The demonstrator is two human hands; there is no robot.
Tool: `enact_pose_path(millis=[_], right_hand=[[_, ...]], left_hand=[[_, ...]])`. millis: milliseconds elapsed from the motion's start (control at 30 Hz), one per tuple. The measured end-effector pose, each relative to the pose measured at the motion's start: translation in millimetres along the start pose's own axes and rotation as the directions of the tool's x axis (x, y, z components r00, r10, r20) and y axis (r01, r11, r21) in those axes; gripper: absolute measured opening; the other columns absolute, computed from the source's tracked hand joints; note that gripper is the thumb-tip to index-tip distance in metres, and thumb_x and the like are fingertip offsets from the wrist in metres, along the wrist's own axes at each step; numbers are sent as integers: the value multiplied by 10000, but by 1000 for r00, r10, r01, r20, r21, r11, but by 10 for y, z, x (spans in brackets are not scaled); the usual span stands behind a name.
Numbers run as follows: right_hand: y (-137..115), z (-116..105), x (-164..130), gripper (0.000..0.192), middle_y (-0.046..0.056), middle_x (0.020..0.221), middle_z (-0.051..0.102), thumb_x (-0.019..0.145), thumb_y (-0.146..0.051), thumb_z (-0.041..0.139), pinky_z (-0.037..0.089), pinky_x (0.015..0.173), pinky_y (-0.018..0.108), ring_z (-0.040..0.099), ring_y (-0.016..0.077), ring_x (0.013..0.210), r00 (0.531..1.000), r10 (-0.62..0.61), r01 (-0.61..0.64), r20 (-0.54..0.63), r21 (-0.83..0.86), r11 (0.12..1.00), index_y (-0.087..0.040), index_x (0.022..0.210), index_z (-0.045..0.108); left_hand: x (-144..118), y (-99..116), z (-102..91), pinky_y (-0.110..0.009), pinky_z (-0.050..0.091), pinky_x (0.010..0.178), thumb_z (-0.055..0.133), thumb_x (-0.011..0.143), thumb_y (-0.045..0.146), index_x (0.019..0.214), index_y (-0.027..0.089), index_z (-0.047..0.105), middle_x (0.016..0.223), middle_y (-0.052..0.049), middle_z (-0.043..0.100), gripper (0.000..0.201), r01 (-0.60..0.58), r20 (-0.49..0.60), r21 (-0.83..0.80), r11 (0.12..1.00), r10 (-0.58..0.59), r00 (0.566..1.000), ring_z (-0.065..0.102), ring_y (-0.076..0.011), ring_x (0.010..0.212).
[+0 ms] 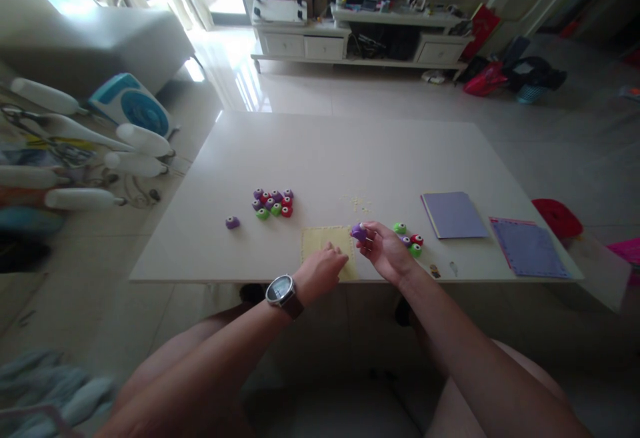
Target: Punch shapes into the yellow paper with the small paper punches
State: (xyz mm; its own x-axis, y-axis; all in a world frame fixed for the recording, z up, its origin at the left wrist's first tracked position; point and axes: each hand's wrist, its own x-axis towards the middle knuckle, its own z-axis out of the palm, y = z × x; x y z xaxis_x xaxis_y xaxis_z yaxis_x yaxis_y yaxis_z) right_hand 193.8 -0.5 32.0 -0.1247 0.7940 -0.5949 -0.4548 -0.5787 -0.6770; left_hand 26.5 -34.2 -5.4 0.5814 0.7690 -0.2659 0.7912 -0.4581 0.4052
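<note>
Purple punch [358,231] pinched in right hand [387,251] fingers, above yellow paper [320,241]

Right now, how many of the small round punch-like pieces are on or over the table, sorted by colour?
Counts are approximate, as the pieces are small.
Purple: 7, counting the cluster, the lone piece and the one in the right hand.
Green: 4, including one by the right hand.
Red: 4, including one.
Total: 15.
The left hand rests on the yellow sheet.
</note>
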Motion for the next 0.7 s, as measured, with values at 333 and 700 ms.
enact_pose_path(millis=[333, 700], right_hand=[[-74, -67, 26, 211, -14, 742, 710, 631, -260, 832, 477, 630, 236, 610, 113, 660, 984, -177, 180, 38, -120, 976, -209, 750, 666], [-139, -202, 93, 398, 8, 778, 712, 582, -385, 893, 509, 691, 266, 645, 126, 675, 961, -275, 270, 37, -352, 896, -184, 761, 601]], left_hand=[[-1, -25, -62, -361, 537, 916, 522, 823, 11, 978, 168, 628, 1023, -106, 665, 244, 12, -17, 16, 1000, -12, 1000, 607, -245, 1049], [-15, 30, 142, -393, 526, 965, 682, 798, 101, 1086, 192, 559, 1232, -111, 579, 326, -50, -82, 1, 999, 50, 995, 508, -264, 1210]])
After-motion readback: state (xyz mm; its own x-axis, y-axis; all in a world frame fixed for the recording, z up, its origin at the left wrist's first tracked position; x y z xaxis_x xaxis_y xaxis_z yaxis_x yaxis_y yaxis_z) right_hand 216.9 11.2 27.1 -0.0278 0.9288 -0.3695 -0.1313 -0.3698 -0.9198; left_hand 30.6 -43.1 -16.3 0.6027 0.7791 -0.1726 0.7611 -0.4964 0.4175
